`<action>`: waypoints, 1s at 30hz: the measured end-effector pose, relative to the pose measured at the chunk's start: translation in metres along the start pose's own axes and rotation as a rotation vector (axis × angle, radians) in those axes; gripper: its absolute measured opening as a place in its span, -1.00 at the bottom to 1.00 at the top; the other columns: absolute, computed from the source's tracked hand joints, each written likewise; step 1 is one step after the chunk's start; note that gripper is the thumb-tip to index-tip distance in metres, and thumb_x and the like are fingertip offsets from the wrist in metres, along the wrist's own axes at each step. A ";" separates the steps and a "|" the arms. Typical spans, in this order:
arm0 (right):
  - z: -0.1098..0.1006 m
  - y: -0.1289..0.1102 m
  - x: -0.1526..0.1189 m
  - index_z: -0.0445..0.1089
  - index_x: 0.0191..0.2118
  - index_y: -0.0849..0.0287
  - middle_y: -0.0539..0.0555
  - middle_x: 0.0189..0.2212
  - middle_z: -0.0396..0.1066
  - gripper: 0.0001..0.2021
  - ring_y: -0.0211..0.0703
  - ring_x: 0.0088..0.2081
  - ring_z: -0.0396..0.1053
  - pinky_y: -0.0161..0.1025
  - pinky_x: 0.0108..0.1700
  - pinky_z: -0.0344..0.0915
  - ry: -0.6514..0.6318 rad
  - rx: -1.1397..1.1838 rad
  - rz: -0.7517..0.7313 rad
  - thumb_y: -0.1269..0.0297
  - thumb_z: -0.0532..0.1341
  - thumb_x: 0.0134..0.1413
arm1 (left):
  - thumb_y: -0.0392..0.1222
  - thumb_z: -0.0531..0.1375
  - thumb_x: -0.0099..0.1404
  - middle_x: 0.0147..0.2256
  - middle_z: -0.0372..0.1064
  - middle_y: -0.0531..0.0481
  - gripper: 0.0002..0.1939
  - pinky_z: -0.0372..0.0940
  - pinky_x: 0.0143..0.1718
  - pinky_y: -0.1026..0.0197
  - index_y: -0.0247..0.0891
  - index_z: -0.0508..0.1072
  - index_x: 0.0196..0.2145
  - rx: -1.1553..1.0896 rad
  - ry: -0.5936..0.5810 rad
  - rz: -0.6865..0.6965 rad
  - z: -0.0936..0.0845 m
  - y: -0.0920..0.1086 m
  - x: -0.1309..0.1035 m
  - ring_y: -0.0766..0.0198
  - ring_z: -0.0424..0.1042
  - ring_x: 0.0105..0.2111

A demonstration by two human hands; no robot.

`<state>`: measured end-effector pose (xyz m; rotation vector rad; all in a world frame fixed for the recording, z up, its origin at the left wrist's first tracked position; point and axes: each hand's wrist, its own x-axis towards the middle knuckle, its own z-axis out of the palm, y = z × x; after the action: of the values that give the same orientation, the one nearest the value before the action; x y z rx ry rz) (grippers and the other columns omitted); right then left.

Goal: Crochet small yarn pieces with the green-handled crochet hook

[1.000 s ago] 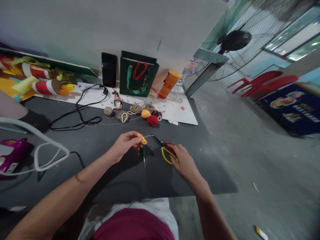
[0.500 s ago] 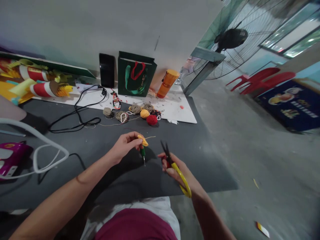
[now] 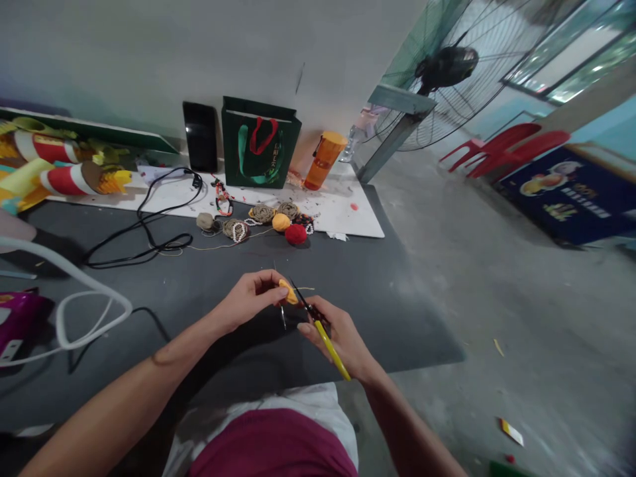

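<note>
My left hand (image 3: 253, 298) pinches a small yellow crocheted piece (image 3: 289, 293) between thumb and fingers. A short yarn tail (image 3: 307, 289) sticks out from it to the right. A crochet hook (image 3: 283, 317) is tucked in the same hand, its thin metal end pointing down; the fingers cover most of it. In my right hand (image 3: 342, 334) is a pair of scissors (image 3: 332, 351) with yellow handles. The dark blades lie close beside the crocheted piece, by the base of the tail; I cannot tell whether they touch the yarn.
Beyond my hands lie a red yarn ball (image 3: 295, 234), a yellow ball (image 3: 281, 222) and several beige coils. A black cable (image 3: 144, 228) loops at left. A green paper bag (image 3: 261, 149), a black phone (image 3: 200, 137) and an orange bottle (image 3: 324, 162) stand by the wall.
My right hand has moved left and up, bringing the scissors from apart to right beside the yellow piece. The left hand has barely moved, and the view has shifted slightly.
</note>
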<state>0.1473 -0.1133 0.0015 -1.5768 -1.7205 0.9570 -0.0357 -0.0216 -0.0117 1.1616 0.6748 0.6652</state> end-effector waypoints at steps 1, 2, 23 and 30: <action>0.001 0.000 0.000 0.40 -0.23 0.23 -0.05 -0.51 0.22 -0.53 -0.28 -0.50 0.10 -0.33 -0.45 0.07 0.012 -0.013 -0.005 -0.17 0.16 0.13 | -0.04 0.35 0.09 -0.46 0.44 0.03 -0.74 0.23 -0.32 0.25 -0.30 0.46 -0.44 -0.001 -0.003 -0.002 0.001 0.000 0.000 0.35 0.32 -0.46; 0.003 0.000 0.001 0.40 -0.23 0.24 -0.04 -0.51 0.23 -0.52 -0.28 -0.50 0.11 -0.34 -0.46 0.07 0.024 -0.022 -0.009 -0.17 0.16 0.13 | -0.04 0.35 0.10 -0.47 0.44 0.03 -0.74 0.23 -0.32 0.25 -0.29 0.45 -0.43 -0.001 -0.004 -0.005 0.001 -0.001 0.000 0.35 0.32 -0.47; 0.014 0.014 -0.001 0.33 -0.50 0.20 -0.08 -0.61 0.12 -0.52 -0.31 -0.53 0.03 -0.35 -0.49 0.01 0.110 -0.123 -0.033 -0.15 0.11 0.18 | -0.10 0.32 0.12 -0.44 0.43 0.03 -0.80 0.24 -0.29 0.23 -0.28 0.45 -0.42 0.039 -0.017 -0.024 0.002 -0.003 -0.001 0.33 0.33 -0.44; 0.013 0.016 -0.004 0.38 -0.50 0.20 -0.08 -0.64 0.19 -0.53 -0.32 -0.57 0.08 -0.37 -0.51 0.04 0.158 -0.126 -0.011 -0.14 0.14 0.15 | -0.09 0.33 0.12 -0.44 0.44 0.02 -0.79 0.24 -0.31 0.24 -0.29 0.46 -0.43 0.023 -0.024 -0.024 0.002 -0.005 0.000 0.34 0.33 -0.45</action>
<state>0.1458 -0.1177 -0.0186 -1.6741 -1.7051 0.7099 -0.0330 -0.0239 -0.0162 1.1788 0.6771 0.6237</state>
